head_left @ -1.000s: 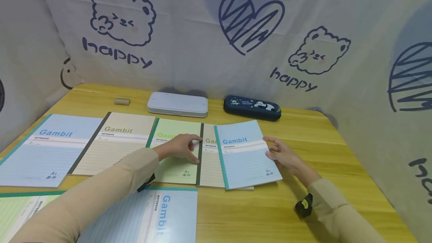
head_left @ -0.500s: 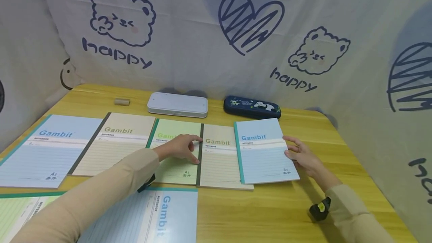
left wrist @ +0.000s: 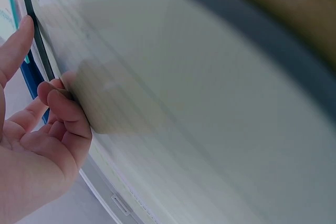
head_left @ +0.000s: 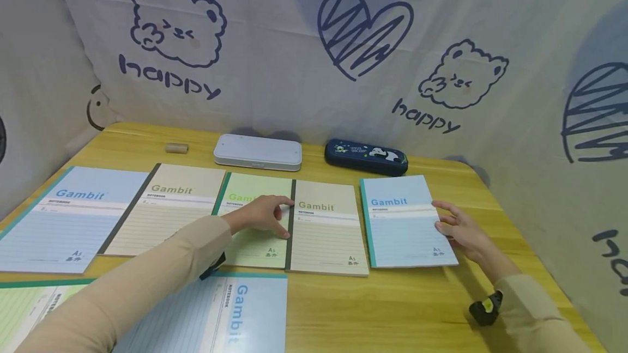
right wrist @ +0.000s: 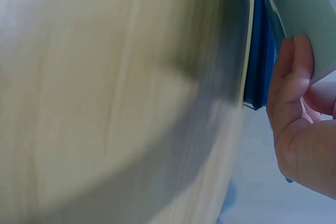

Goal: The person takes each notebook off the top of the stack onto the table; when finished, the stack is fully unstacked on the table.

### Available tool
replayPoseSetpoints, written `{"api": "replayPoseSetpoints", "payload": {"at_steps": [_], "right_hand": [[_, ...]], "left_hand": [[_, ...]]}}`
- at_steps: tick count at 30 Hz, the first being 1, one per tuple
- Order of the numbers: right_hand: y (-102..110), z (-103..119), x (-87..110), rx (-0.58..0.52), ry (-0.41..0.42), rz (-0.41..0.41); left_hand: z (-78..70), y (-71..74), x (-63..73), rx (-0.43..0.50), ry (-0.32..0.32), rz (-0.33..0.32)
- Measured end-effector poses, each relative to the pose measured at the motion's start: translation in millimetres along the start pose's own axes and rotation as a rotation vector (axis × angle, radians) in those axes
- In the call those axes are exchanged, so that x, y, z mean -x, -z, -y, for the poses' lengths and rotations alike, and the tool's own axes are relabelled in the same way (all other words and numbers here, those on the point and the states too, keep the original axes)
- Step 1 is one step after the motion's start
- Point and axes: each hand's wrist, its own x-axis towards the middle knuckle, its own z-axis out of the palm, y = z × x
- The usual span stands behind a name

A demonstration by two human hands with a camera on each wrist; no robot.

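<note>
In the head view, my right hand (head_left: 463, 233) pinches the right edge of a light-blue notebook (head_left: 407, 233) with a teal spine. The right wrist view shows the fingers (right wrist: 302, 66) under this notebook, raised off the wood. Left of it lies a beige notebook (head_left: 326, 238) with a dark spine. My left hand (head_left: 260, 214) rests over a green notebook (head_left: 250, 249), its thumb and index finger spread and touching the beige notebook's spine. In the left wrist view, the other fingers (left wrist: 68, 111) are bent beside the notebook edge.
Further left lie another beige notebook (head_left: 171, 217) and a blue notebook (head_left: 73, 222). Nearer are a larger blue notebook (head_left: 196, 320) and a green one (head_left: 29, 309), partly behind the left sleeve. A white case (head_left: 257, 151), a navy panda case (head_left: 365, 157) and a small brown cylinder (head_left: 176, 148) stand behind.
My right hand has moved the blue notebook rightward, off the beige notebook it overlapped; a gap now shows between them. My left hand has stayed in place.
</note>
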Motion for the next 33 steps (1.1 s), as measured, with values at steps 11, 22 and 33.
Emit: {"api": "replayPoseSetpoints", "payload": {"at_steps": [11,22,33], "right_hand": [[-4.7,-3.6,0.2,0.008,-0.023,0.051],[-8.0,-8.5,-7.2,0.114,-0.059,0.069],[-13.6,-12.7,-9.0,0.349,0.007,0.047]], "left_hand": [[1.1,-1.2,-1.7,-0.019,-0.001,-0.002],[0.3,-0.9,-0.1,-0.014,-0.007,-0.003],[0.6,-0.9,-1.6,-0.019,0.008,0.003]]}}
